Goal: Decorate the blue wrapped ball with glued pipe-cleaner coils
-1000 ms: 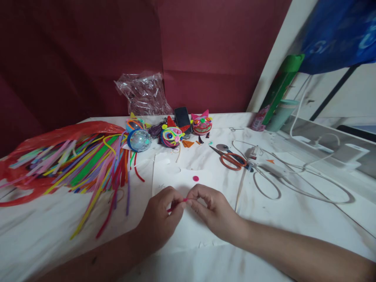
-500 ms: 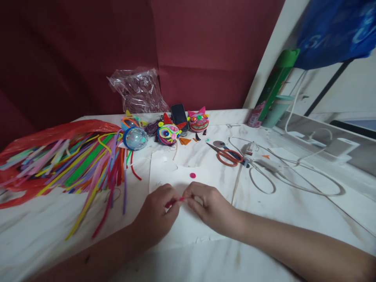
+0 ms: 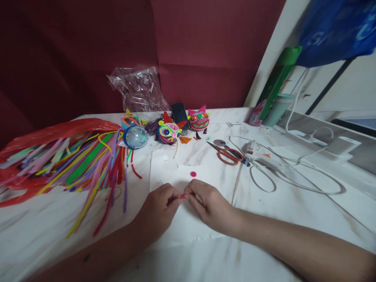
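A dark red backdrop [image 3: 88,58] hangs behind my white marbled table [image 3: 188,266]. On my left lies an open red plastic bag [image 3: 73,127], with many coloured strips [image 3: 88,164] fanning out of it onto the tabletop. Near the table's middle, under my hands, is a sheet of white paper [image 3: 182,231]. A blue bag [image 3: 337,31] hangs at the upper right, and a crumpled clear bag [image 3: 141,90] stands against the backdrop.

My 2 hands meet above the paper. My left hand [image 3: 160,207] has thumb and forefinger pinched narrowly on a small pink piece, and my right hand [image 3: 211,203] grips its other end the same way, the 2 sets of fingertips almost touching.

Past them, to the right, orange-handled scissors [image 3: 222,150] lie with the blades pointing up and left. Farther back sit a clear-domed ball [image 3: 136,137] and 2 balls with decorated faces, a many-coloured ball [image 3: 169,132] and a pink-eared ball [image 3: 199,120], with a dark phone [image 3: 179,115] between those 2.

Just beyond my fingers a pink disc [image 3: 193,174] lies flat. Smallest is the pink piece [image 3: 183,196] itself, mostly hidden by my fingertips.
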Available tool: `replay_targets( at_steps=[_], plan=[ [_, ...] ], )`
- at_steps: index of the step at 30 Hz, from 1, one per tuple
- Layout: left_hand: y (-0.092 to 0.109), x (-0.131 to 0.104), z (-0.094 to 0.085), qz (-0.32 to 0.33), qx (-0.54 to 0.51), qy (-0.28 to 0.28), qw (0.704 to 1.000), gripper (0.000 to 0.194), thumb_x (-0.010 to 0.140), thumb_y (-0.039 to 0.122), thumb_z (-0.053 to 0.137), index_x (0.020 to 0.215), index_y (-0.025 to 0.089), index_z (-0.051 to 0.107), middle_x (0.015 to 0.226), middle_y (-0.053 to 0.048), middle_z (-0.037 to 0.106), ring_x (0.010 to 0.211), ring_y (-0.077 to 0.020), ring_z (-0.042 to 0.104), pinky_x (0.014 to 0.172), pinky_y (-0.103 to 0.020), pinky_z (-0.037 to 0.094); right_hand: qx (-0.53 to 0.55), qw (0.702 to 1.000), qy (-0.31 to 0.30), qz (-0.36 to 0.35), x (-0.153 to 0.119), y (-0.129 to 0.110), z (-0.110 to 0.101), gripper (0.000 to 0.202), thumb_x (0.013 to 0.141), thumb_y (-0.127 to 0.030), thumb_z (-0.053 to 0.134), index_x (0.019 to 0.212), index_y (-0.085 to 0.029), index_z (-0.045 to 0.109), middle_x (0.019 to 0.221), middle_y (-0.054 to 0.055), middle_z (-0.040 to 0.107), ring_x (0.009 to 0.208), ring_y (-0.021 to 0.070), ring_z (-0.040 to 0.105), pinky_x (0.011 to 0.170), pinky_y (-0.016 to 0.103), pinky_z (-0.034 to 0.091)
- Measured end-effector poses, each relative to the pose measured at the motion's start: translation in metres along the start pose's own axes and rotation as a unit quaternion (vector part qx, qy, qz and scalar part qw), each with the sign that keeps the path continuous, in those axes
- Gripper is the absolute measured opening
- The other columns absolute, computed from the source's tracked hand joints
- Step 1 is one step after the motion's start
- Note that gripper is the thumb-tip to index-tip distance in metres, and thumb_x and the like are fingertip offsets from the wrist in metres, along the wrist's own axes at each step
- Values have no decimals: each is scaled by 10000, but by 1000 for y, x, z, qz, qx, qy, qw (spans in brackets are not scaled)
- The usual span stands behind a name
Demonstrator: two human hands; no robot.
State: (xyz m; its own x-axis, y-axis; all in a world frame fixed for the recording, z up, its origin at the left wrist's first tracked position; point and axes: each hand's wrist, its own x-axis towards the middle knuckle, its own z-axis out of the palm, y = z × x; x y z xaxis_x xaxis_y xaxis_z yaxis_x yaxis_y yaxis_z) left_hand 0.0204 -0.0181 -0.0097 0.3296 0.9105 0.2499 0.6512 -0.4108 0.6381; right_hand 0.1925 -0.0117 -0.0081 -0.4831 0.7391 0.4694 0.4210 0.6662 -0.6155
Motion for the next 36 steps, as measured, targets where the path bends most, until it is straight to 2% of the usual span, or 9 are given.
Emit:
replay_targets(
  at_steps=[4, 6, 11, 14, 18, 23, 30, 32, 36],
  plan=[
    [-3, -2, 2, 65, 46, -15, 997, 167, 794, 154, 435, 641, 183, 496, 658, 9, 527, 643, -130, 497, 618, -262, 396, -86, 991, -62, -82, -1, 5, -2, 192, 846, -114, 373, 775, -138, 550, 730, 93, 577, 697, 185, 523, 641, 318, 459],
    [-1, -2, 1, 94, 56, -13, 994, 160, 771, 128, 439, 630, 181, 494, 647, 5, 524, 642, -133, 492, 612, -261, 392, -87, 990, -82, -80, -1, 5, -3, 199, 846, -110, 383, 775, -131, 568, 748, 102, 591, 721, 193, 535, 663, 329, 461],
    [8, -1, -7, 36, -12, 47, 998, 162, 761, 146, 456, 606, 183, 482, 597, 31, 484, 576, -107, 477, 554, -228, 374, 112, 986, -42, 113, 1, -1, -2, 126, 846, -183, 484, 790, -166, 596, 734, 22, 627, 674, 132, 575, 631, 249, 468],
    [12, -1, -8, 27, -50, 73, 996, 144, 758, 151, 466, 619, 181, 492, 606, 36, 487, 591, -103, 492, 576, -225, 384, 161, 974, -2, 157, 0, -4, 1, 105, 829, -215, 521, 787, -168, 603, 738, 11, 629, 691, 131, 579, 651, 252, 464],
    [10, -2, -6, 13, -49, 57, 997, 145, 755, 158, 475, 611, 179, 485, 608, 35, 481, 599, -104, 490, 582, -230, 378, 123, 986, 28, 109, -2, -4, 3, 124, 818, -164, 500, 710, -170, 561, 679, -7, 571, 648, 118, 537, 617, 239, 438],
    [3, 2, -5, -45, -28, -10, 999, 133, 761, 194, 493, 631, 176, 513, 629, 24, 526, 616, -116, 507, 600, -245, 381, 74, 996, -6, 53, 1, 0, -2, 154, 797, -84, 468, 692, -172, 539, 651, -7, 533, 606, 112, 505, 576, 224, 423],
    [-1, 0, -2, 85, 53, -36, 994, 160, 797, 166, 439, 649, 177, 499, 668, -2, 535, 680, -140, 498, 649, -274, 381, -27, 994, -98, -51, 0, 7, -6, 185, 794, -54, 434, 752, -150, 587, 739, 66, 592, 712, 165, 546, 661, 282, 447],
    [2, 0, -3, 96, 47, -15, 994, 159, 785, 151, 434, 637, 178, 485, 649, 3, 516, 656, -134, 486, 628, -265, 378, -5, 996, -87, -13, 0, 6, -5, 166, 799, -70, 453, 748, -150, 590, 736, 57, 601, 704, 158, 553, 660, 277, 448],
    [9, 0, -8, 22, -26, 45, 998, 137, 766, 156, 449, 635, 183, 479, 620, 25, 484, 606, -113, 482, 577, -234, 380, 153, 978, -27, 138, 1, 0, 0, 112, 822, -185, 520, 739, -163, 591, 684, 6, 601, 631, 116, 549, 595, 228, 444]
  ],
)
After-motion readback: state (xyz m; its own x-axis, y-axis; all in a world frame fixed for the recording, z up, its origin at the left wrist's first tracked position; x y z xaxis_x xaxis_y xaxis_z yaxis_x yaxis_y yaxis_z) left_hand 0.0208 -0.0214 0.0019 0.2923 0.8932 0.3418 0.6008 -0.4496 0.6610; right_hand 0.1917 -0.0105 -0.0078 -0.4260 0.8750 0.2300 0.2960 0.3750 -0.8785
